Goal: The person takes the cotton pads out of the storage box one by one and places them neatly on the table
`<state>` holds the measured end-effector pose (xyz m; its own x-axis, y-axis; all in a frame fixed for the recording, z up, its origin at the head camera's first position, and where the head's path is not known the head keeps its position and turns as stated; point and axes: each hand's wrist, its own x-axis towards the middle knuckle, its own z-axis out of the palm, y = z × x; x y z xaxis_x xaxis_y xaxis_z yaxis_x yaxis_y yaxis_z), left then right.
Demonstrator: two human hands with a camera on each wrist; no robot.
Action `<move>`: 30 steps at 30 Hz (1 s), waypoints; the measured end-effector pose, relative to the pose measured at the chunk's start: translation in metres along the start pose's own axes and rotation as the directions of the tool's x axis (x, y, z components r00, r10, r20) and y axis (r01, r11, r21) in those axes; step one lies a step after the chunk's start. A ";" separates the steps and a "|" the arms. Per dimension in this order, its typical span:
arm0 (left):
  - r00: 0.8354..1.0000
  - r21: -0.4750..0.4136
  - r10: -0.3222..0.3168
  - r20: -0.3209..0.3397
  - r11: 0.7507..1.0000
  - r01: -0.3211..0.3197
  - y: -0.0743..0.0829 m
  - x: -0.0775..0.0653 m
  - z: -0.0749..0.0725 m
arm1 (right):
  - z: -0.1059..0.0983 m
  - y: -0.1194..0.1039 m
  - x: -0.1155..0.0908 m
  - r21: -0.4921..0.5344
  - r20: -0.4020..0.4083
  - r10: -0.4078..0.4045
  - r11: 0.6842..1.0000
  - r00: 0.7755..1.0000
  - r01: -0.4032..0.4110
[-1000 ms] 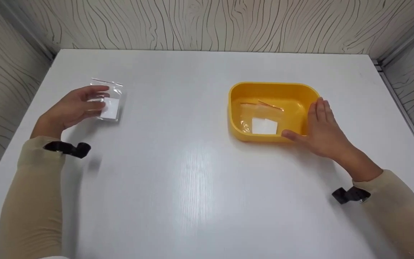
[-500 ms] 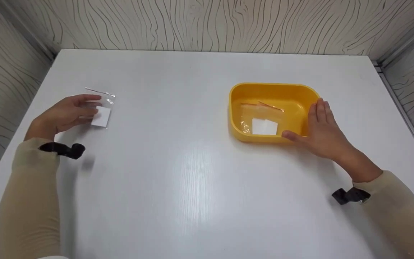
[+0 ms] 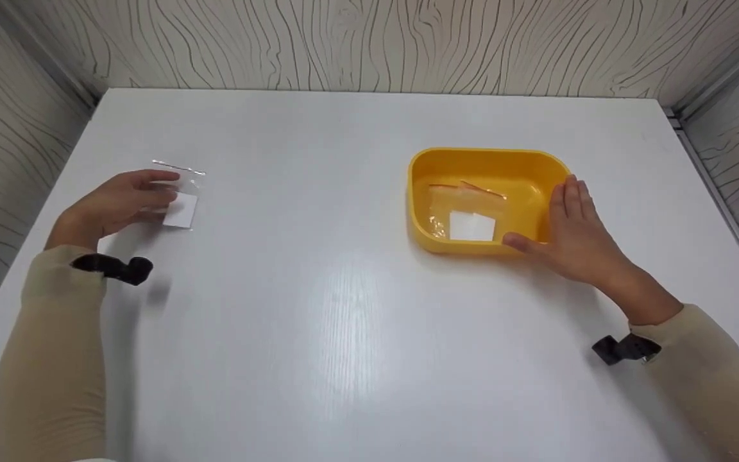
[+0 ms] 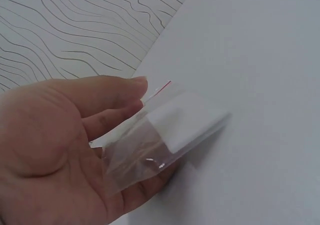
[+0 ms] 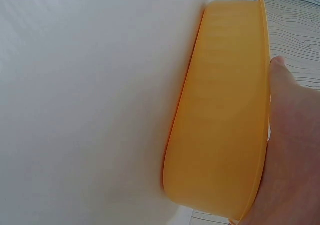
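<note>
My left hand (image 3: 122, 204) is at the far left, holding a small clear zip bag (image 4: 135, 162) with a white card (image 4: 192, 117) in it. In the left wrist view the bag slants between the thumb and curled fingers, its far end close to the white table. A red line runs along its seal. My right hand (image 3: 578, 240) rests against the right end of a yellow box (image 3: 437, 245), fingers straight along its outer wall, thumb at the near rim. Inside the box lie clear zip bags (image 3: 462, 197) with white cards (image 3: 472, 226), overlapping.
The white table (image 3: 318, 289) ends at a wood-grain patterned wall (image 3: 369, 45) behind and side panels left and right. Black wrist-camera mounts (image 3: 127, 269) jut from both sleeves. The box stands right of centre.
My left hand has moved left and slightly nearer with the zip bag, mostly in the first half second. The right hand and the yellow box have stayed practically still.
</note>
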<state>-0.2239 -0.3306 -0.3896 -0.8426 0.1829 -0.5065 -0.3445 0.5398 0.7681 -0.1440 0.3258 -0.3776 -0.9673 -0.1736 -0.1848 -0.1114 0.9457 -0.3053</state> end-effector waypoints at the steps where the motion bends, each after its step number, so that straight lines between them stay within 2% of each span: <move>1: 1.000 0.007 0.005 0.003 1.000 -0.005 0.001 -0.001 0.000 | 0.000 0.000 0.000 -0.001 -0.004 -0.003 1.000 1.000 0.003; 8: 0.999 0.024 0.028 0.040 0.999 -0.029 0.006 -0.007 -0.003 | 0.001 0.002 0.000 -0.009 -0.016 -0.012 1.000 1.000 0.012; 18: 0.999 0.043 -0.026 0.026 0.999 0.025 0.008 -0.009 -0.010 | 0.000 0.001 0.001 -0.003 -0.001 -0.001 1.000 1.000 0.001; 30: 0.999 0.037 -0.050 0.020 0.998 0.049 0.012 -0.015 -0.019 | 0.001 0.000 0.000 0.001 -0.007 -0.005 1.000 1.000 0.005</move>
<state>-0.2233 -0.3420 -0.3654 -0.8158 0.1722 -0.5522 -0.3702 0.5780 0.7272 -0.1437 0.3261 -0.3783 -0.9685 -0.1759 -0.1765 -0.1156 0.9446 -0.3073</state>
